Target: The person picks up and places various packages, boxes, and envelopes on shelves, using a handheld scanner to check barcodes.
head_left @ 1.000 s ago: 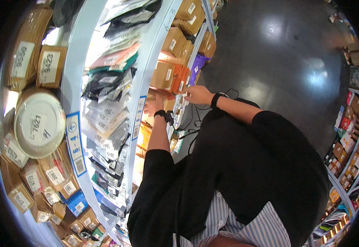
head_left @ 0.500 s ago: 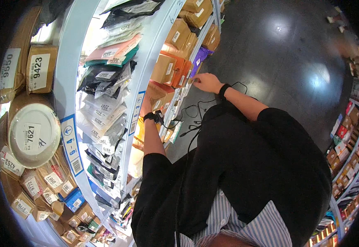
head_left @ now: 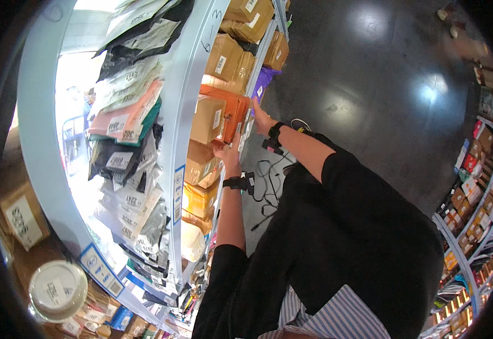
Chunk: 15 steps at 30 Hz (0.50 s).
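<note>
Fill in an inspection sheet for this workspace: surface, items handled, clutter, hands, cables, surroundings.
Surface: shelf unit packed with parcels; little bare board shows.
Items handled: orange box at the shelf's aisle edge, beside a brown cardboard box.
Clutter: bagged parcels in an uneven stack; purple package at the shelf edge past the orange box.
Hands: left hand at the orange box's near end, right hand by its aisle side; how firmly the fingers hold cannot be told.
Cables: dark cables in loose loops between the shelf and the person's body.
Surroundings: dark, glossy floor; another stocked shelf unit at far right.
</note>
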Available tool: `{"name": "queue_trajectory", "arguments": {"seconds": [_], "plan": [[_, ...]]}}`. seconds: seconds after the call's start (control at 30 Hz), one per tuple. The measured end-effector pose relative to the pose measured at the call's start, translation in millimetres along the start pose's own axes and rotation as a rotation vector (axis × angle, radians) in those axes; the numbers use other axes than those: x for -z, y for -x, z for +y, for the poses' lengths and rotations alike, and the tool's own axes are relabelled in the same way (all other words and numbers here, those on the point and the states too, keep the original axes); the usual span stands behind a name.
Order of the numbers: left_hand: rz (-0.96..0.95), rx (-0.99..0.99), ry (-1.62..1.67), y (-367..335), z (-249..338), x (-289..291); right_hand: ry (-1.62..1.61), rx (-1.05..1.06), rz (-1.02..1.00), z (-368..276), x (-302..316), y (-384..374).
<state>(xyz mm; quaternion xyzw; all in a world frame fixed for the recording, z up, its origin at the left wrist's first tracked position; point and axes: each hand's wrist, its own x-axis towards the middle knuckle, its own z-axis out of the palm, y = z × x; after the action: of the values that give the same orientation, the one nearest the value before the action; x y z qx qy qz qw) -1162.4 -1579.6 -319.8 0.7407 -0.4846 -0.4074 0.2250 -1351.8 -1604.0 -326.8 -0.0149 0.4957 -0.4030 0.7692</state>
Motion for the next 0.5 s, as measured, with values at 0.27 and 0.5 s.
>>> {"name": "queue_trajectory", "arguments": {"seconds": [0.27,0.5], "plan": [[-0.363,0.329,0.774,-67,22,-34,-0.400,0.006,-0.189,41,7,-99],[-0.204,0.337,0.854,-90,15,-4,-0.286,0.003,0.000,35,-35,-103]]}}
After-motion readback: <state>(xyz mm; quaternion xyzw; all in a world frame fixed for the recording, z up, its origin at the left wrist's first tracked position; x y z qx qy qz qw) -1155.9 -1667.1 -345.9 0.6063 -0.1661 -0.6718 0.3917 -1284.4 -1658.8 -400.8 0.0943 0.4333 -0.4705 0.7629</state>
